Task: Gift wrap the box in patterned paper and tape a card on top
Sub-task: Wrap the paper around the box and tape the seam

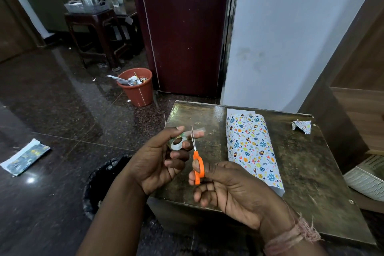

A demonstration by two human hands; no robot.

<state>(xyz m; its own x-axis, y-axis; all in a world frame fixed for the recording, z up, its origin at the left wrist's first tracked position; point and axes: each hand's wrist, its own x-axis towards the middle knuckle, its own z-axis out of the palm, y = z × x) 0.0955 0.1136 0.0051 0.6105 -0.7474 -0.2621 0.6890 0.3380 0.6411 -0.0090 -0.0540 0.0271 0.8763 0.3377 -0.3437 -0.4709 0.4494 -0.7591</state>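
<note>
Tape comes first: my left hand holds a small clear tape roll, grip curled round it, with a strip of clear tape pulled out past my fingers. My right hand pinches small orange-handled scissors, the thin blades pointing up at the strip. On the dark wooden bench just beside my hands lies the box wrapped in white paper with coloured eggs. A crumpled paper scrap sits farther back.

dim indoor light | glare on floor | edges bowed, corners soft
</note>
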